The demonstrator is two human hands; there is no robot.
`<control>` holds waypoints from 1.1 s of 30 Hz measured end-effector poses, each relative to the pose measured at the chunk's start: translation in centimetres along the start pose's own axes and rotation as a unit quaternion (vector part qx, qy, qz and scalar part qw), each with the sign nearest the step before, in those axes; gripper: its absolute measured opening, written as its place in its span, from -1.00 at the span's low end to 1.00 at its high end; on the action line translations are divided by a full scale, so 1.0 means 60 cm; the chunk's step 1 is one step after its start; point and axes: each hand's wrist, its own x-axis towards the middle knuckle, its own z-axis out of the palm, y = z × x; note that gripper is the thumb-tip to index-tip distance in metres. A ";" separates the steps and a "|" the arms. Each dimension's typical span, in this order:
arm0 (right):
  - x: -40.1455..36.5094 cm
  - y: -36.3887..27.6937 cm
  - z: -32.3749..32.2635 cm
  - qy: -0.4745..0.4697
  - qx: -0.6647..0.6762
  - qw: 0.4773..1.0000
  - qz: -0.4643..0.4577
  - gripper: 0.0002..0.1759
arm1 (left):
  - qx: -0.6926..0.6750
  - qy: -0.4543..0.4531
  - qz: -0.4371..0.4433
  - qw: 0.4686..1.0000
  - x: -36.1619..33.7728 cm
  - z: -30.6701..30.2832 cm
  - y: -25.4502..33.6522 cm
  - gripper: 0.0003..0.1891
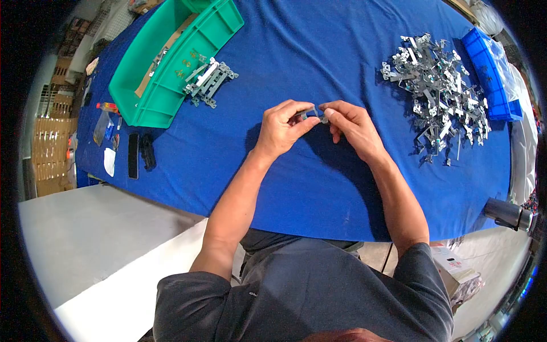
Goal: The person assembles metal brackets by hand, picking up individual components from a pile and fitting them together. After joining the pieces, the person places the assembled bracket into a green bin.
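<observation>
stretching roughly crosswise, a metal part (311, 113) is pinched by left fingers (298, 106) and right fingers (337, 118).

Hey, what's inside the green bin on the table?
Inside the green bin, a brown strip and some small metal pieces show. Its ribbed wall hides part of the bottom, so anything else there can't be seen.

Head-worn camera looks forward and down, close.
</observation>
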 end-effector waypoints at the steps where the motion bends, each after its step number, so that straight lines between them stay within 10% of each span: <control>1: -0.001 -0.002 0.000 -0.005 -0.009 1.000 0.003 -0.72 | 0.011 -0.015 0.007 1.000 0.000 -0.001 0.001 -0.69; 14: -0.003 0.000 0.011 0.058 -0.021 0.998 -0.023 -0.79 | -0.029 0.088 -0.025 0.995 0.003 0.001 -0.007 -0.72; 33: -0.004 -0.003 0.009 0.034 -0.059 0.997 -0.028 -0.73 | 0.033 -0.005 0.049 0.998 0.000 0.002 0.001 -0.68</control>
